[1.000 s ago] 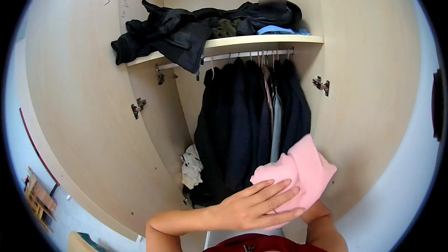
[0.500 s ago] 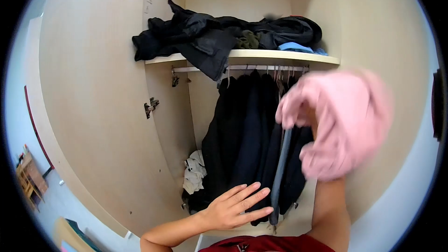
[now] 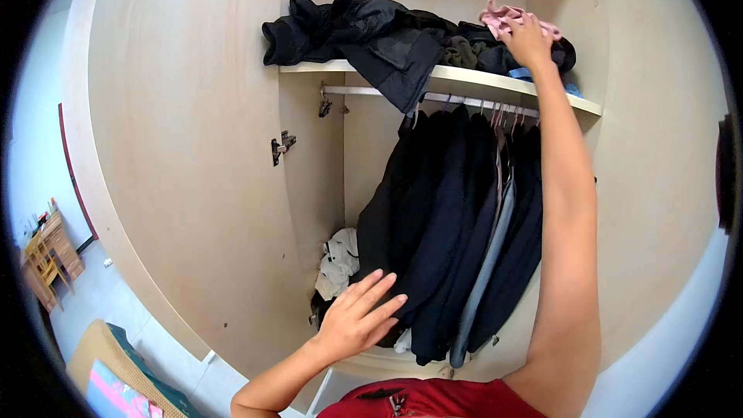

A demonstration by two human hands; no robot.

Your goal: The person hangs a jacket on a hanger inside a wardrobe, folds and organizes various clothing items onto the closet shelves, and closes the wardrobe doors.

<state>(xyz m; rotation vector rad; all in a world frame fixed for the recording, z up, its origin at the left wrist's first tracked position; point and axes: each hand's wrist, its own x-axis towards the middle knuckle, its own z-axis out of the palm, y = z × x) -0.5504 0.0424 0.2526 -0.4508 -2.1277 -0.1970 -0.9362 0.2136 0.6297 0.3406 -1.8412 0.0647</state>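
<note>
My right hand (image 3: pixel 529 42) reaches up to the right part of the wardrobe shelf (image 3: pixel 464 77), its fingers on a crumpled pink cloth (image 3: pixel 503 17). The cloth lies on top of dark clothes (image 3: pixel 387 23) spread along that shelf, and its underside is hidden. Blue fabric (image 3: pixel 520 73) shows beneath them near the right end. Lower down, my left hand (image 3: pixel 360 317) has its fingers apart and holds nothing, in front of the dark jackets (image 3: pixel 433 209) that hang from the rail (image 3: pixel 371 91).
A wardrobe door (image 3: pixel 186 147) stands at the left, with a metal hinge (image 3: pixel 282 147). White cloth (image 3: pixel 338 263) is bundled in the compartment's left corner. At the far left are a wooden chair (image 3: pixel 45 263) and, nearer, a tan chair back (image 3: pixel 116 348).
My right hand has carried the pink cloth from low in front of me up onto the shelf. My left hand has come off the cloth. The view has shifted.
</note>
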